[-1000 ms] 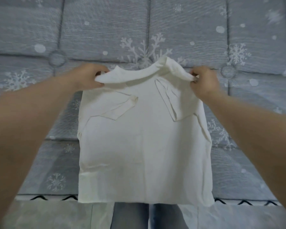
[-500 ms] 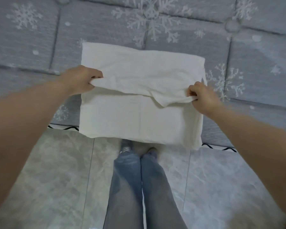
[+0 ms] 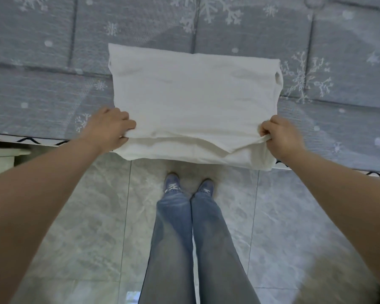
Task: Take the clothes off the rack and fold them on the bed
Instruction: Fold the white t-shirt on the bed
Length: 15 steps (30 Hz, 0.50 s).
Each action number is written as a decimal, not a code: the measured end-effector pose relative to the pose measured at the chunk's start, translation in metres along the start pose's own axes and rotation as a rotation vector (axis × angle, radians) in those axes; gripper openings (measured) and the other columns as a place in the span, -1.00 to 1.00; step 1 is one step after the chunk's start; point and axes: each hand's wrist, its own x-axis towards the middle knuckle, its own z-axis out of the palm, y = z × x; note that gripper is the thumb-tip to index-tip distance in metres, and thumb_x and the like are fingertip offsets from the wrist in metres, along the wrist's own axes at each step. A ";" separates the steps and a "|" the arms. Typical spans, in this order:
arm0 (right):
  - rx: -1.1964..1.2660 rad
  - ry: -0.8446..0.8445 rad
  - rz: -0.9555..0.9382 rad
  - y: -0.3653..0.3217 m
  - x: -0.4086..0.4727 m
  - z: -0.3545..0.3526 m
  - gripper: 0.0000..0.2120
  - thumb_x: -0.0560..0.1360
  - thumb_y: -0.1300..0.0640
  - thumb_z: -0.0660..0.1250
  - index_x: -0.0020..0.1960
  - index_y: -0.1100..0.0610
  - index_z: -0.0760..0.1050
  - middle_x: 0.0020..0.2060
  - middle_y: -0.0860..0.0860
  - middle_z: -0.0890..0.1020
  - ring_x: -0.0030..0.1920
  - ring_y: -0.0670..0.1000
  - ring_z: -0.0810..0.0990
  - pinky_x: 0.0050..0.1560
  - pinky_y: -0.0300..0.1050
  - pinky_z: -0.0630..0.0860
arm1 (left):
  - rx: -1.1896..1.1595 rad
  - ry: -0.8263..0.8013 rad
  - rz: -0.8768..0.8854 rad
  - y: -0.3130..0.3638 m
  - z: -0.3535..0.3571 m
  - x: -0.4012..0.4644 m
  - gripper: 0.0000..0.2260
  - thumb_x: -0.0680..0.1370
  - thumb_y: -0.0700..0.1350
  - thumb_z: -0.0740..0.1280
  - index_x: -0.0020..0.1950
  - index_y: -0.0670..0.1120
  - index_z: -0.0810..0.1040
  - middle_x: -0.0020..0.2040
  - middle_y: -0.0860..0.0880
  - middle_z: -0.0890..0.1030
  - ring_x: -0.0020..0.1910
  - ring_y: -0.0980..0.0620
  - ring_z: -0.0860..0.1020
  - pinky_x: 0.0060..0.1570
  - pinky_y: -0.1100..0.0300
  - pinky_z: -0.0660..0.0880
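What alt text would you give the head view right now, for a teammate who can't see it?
Both hands pinch the near corners of a white shirt folded in half on a grey snowflake-print bed: left hand and right hand hold the top layer over the lower edge, which overhangs the bed's side. Below are the person's jeans, shoes and a grey tiled floor.

A folded white shirt (image 3: 193,102) lies on the snowflake-patterned bed (image 3: 53,73).

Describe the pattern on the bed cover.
White snowflakes and dots on grey-blue bed cover, clearest in the head view.
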 end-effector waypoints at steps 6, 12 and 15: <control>-0.261 -0.047 -0.056 -0.029 -0.009 0.007 -0.63 0.22 0.30 0.43 0.01 0.14 0.49 -0.06 0.14 0.51 -0.08 0.22 0.49 -0.12 0.00 0.27 | 0.104 -0.017 -0.081 0.029 0.010 0.004 -0.66 0.31 0.06 0.54 -0.07 -0.07 0.55 -0.11 -0.08 0.53 -0.07 -0.16 0.50 0.14 -0.07 0.35; -0.163 -0.139 -0.314 -0.077 -0.019 0.043 -0.56 0.29 0.06 0.50 0.13 0.05 0.50 -0.01 0.04 0.54 -0.04 0.15 0.50 -0.06 0.04 0.42 | 0.087 0.006 0.122 0.071 0.033 0.012 -0.74 0.31 -0.07 0.50 -0.09 -0.08 0.52 -0.16 -0.10 0.51 -0.16 -0.17 0.51 -0.09 -0.01 0.38; -0.117 -0.065 -0.241 -0.086 -0.017 0.060 -0.73 0.37 0.16 0.49 0.04 0.09 0.54 -0.07 0.06 0.57 -0.08 0.17 0.51 -0.12 0.04 0.43 | 0.091 0.068 0.137 0.075 0.043 0.013 -0.84 0.39 -0.14 0.45 -0.10 -0.10 0.52 -0.16 -0.12 0.50 -0.18 -0.17 0.51 -0.12 -0.02 0.40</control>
